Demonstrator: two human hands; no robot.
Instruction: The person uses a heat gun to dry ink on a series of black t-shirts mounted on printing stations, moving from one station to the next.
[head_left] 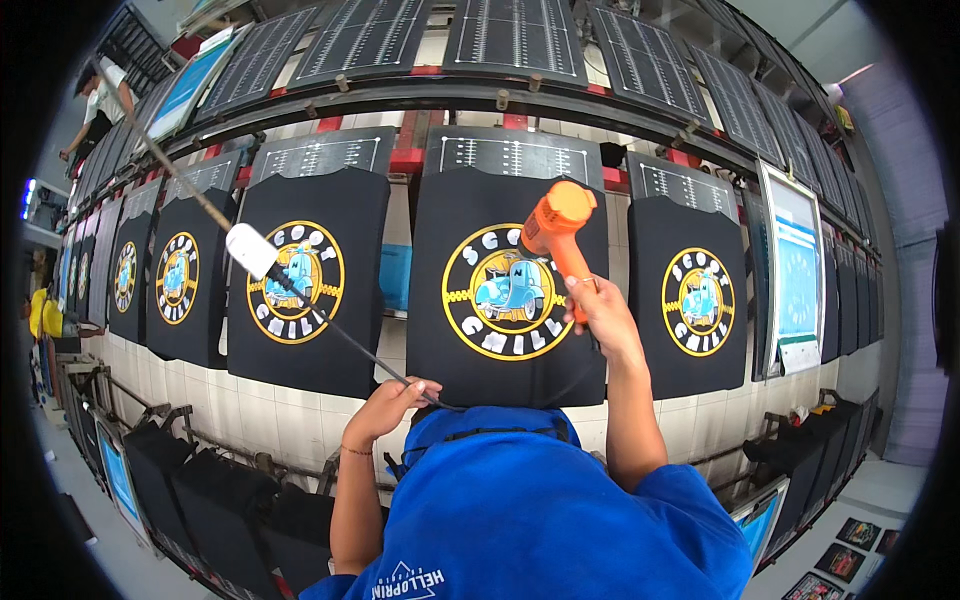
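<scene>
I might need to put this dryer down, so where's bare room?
Between the middle shirt and the upper rail runs a bare strip of grey board. Pale floor tiles show between the next shirt leftward and black cloth below. Crowded: the middle shirt's right side, under dryer and right hand; its lower-left corner, by left hand and cord.

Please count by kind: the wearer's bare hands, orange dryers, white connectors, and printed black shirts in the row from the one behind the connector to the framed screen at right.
Bare hands: 2 (left hand, right hand)
Orange dryer: 1
White connector: 1
Printed black shirts: 3 (left shirt, middle shirt, right shirt)
Total: 7
</scene>
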